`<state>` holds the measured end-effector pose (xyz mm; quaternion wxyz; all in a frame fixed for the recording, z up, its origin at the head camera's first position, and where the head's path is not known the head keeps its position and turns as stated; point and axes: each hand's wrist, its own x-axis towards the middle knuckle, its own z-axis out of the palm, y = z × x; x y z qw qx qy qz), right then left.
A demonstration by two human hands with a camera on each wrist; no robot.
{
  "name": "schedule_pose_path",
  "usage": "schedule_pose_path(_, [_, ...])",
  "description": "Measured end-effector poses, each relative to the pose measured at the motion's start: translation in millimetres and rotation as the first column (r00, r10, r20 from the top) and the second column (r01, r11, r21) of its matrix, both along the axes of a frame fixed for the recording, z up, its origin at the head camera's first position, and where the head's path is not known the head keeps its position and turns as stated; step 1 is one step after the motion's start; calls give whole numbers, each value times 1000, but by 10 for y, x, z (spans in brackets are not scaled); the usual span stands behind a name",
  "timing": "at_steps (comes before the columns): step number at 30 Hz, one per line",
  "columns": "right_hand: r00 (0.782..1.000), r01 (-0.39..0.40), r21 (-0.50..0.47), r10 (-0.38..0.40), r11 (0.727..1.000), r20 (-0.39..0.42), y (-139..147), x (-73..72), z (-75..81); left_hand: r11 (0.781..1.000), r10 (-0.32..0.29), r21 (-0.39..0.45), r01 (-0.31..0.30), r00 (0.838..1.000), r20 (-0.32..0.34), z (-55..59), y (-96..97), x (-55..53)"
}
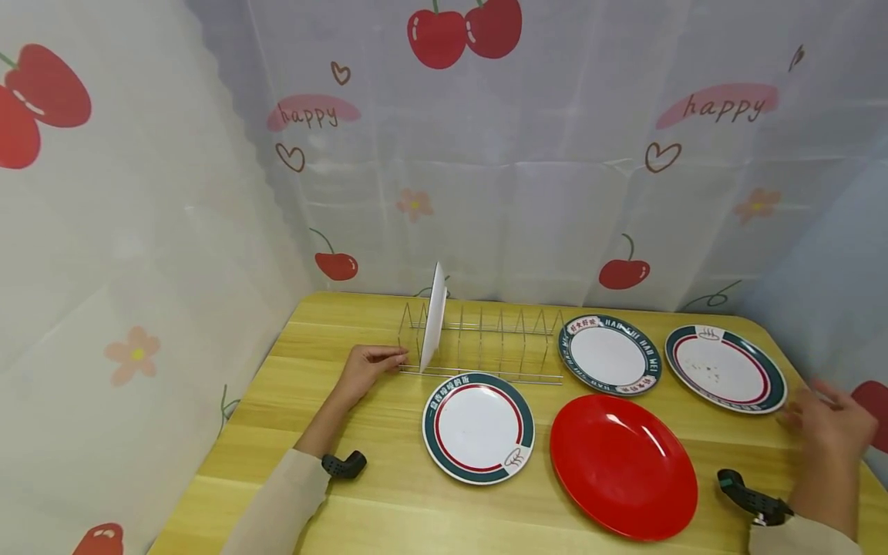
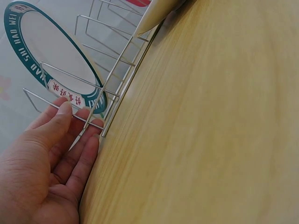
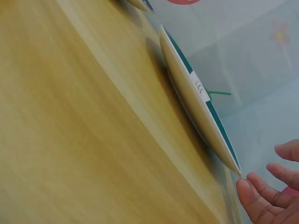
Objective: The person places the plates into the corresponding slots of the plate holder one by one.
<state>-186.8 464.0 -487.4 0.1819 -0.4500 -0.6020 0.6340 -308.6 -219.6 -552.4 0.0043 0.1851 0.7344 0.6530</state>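
Note:
A wire dish rack [image 1: 481,378] stands toward the back of the table, one plate [image 1: 434,316] upright in its left part. My left hand [image 1: 373,368] grips the rack's left end; in the left wrist view, thumb and fingers close round the wires. The upright plate [image 2: 56,51] shows a green lettered rim there. On the far right lies a white plate [image 1: 724,368] with a green rim, a red ring and small specks. My right hand [image 1: 829,420], blurred in the head view, is beside its right edge. In the right wrist view its fingers are apart, fingertips right by the plate's rim [image 3: 205,107].
A green-rimmed white plate [image 1: 479,428] lies in front of the rack. To its right is a red plate [image 1: 623,467], and behind that a lettered green-rimmed plate [image 1: 610,354] lies close to the rack's right end. A cherry-print curtain [image 1: 527,193] hangs behind the table.

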Motion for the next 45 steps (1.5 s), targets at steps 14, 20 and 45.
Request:
schedule_pose_path(14, [982,-114,-13,115,993,150,166,-169,-307,1000,15,-9,-15,1000,15,20,19,9])
schedule_pose_path(20, [952,-241,17,232,970,197,163,-161,-315,1000,10,-8,-9,1000,11,28,19,3])
schedule_pose_path(45, [827,-524,-141,463,840,-319,120,-52,-249,1000,-4,9,4,1000,-3,24,21,12])
